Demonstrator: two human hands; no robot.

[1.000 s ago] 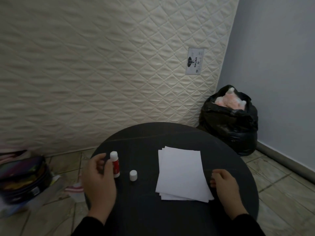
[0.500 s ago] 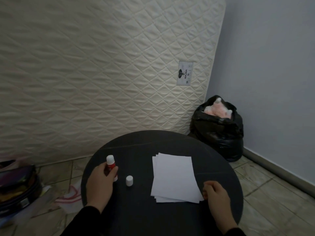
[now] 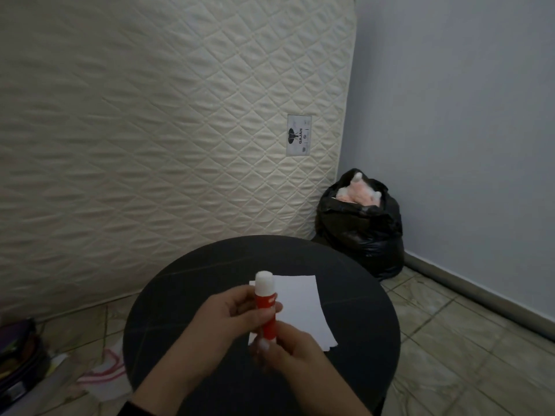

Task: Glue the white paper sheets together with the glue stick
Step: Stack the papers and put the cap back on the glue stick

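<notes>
Two hands hold the glue stick (image 3: 265,307) up over the round black table (image 3: 186,298), with the white glue end on top. The left hand (image 3: 223,318) wraps its fingers round the red middle. The right hand (image 3: 288,346) pinches the bottom end, maybe to twist more glue out. The white paper sheets (image 3: 303,307) lie flat in a pile underneath, ready for gluing.

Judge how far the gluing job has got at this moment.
Done: the glue stick is uncapped, white glue showing. In hand: left hand grips its body, right hand pinches its base, above the paper sheets. Left: spreading glue and pressing sheets together; they lie stacked, apparently unglued.
</notes>
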